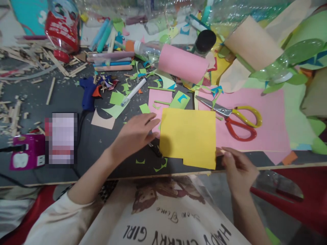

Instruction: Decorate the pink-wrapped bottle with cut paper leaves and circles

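A sheet of yellow paper (189, 136) with a notch in its lower left edge lies near the table's front edge. Beside its left edge is my left hand (136, 131), fingers apart and slightly bent, holding nothing. At the paper's lower right edge, my right hand (238, 170) has its thumb and fingers drawn together, a fingertip reaching the paper's side. What sits between those fingers is too small to make out. Scissors (227, 114) with one yellow and one red handle lie partly spread on pink paper (273, 119) to the right.
Green scraps, a white marker (134, 92) and a blue glue gun (88, 93) lie behind my left hand. A pink paper-wrapped cylinder (184, 63) and plastic bottles stand farther back. A phone (62, 137), a purple box (28, 151) and wooden sticks occupy the left.
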Available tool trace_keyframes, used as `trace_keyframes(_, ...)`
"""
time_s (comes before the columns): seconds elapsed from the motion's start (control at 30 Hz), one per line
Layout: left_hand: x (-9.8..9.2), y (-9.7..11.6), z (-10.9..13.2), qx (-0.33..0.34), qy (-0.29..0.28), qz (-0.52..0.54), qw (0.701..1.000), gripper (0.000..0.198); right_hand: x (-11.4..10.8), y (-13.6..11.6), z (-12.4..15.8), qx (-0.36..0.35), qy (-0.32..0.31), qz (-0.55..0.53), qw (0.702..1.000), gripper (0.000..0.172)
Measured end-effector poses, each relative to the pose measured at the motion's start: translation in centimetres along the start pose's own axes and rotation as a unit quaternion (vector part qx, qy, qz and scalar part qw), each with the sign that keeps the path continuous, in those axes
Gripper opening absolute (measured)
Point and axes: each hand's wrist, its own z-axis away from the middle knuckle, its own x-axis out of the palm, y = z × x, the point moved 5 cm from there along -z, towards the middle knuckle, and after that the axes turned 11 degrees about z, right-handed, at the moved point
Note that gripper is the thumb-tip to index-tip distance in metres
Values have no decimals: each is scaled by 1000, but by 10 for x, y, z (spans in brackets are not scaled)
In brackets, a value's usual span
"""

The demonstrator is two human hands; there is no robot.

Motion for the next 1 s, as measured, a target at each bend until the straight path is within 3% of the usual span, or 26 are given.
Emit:
trace_keyframes(0.1,19,16,15,18,-7,-48,999,52,-5,-18,-19,-135,71,79,985,20)
trace_keyframes(0.17,26,16,23,22,-15,-59,998,54,10,-41,-26,-275,19,112,955,18)
trace_keyframes(0.27,27,3,33,39,-50,-44,997,53,45,-69,-27,-421,-101,162,887,36)
trace_keyframes(0.4,15,-27,37,1,-57,-23,998,62,86,-85,-18,-495,-210,227,812,57)
trace_keyframes(0.53,-4,-31,31,-83,65,-17,994,47,111,-96,1,-531,-268,255,763,54)
trace_keyframes(0.63,7,-6,19,-28,45,11,999,41,117,-111,6,-545,-274,245,753,48)
trace_keyframes(0.73,26,14,6,5,25,15,1000,48,117,-129,-13,-533,-278,198,774,40)
trace_keyframes(0.83,38,16,-4,-3,30,-6,1000,65,116,-143,-48,-505,-253,150,812,38)
trace_keyframes(1.0,43,12,-7,13,46,-25,999,60,131,-152,-76,-525,-201,198,803,35)
